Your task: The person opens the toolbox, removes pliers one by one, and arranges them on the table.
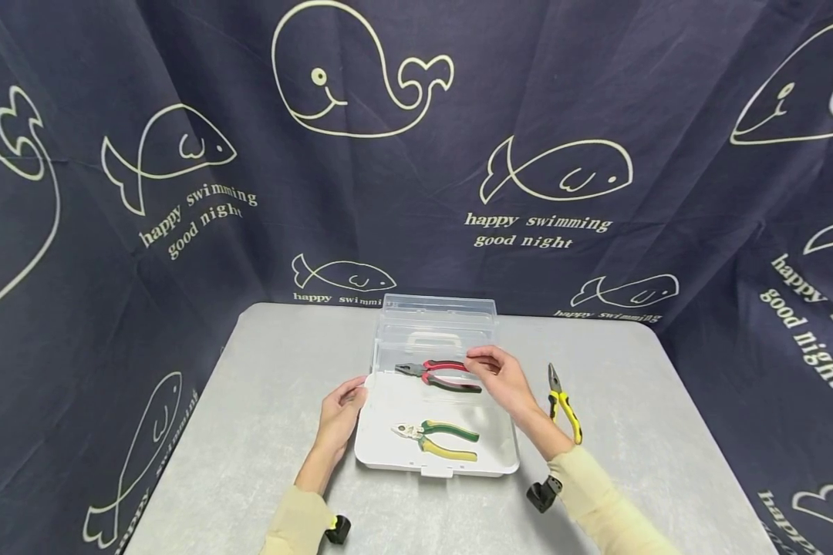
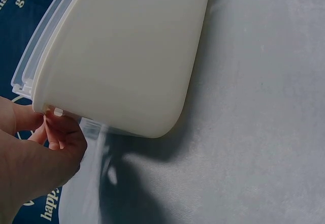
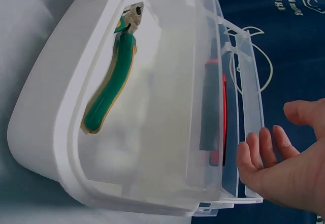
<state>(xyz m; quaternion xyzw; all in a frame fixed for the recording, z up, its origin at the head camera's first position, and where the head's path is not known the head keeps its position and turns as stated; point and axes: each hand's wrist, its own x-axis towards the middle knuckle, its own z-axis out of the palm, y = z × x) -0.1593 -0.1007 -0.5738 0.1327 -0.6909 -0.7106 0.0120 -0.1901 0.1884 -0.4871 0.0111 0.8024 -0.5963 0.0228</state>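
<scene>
A white plastic box (image 1: pixel 375 439) stands with its clear lid (image 1: pixel 439 308) folded back. Inside the box lie pliers with green and yellow handles (image 1: pixel 451 450). Red-and-black pliers (image 1: pixel 428 372) rest in the clear compartment at the back, jaws pointing left. My left hand (image 1: pixel 340 416) holds the box's rear left corner, and the left wrist view shows thumb and fingers (image 2: pixel 68 132) pinching the rim. My right hand (image 1: pixel 505 383) hovers by the red-and-black pliers' handle ends. In the right wrist view its fingers (image 3: pixel 267 148) are loosely bent beside the clear wall, with nothing between them.
Yellow-and-black long-nose pliers (image 1: pixel 559 401) lie on the grey table (image 1: pixel 271 432) to the right of the box, near my right forearm. A dark blue curtain (image 1: pixel 389 208) with whale and fish drawings hangs behind and at both sides.
</scene>
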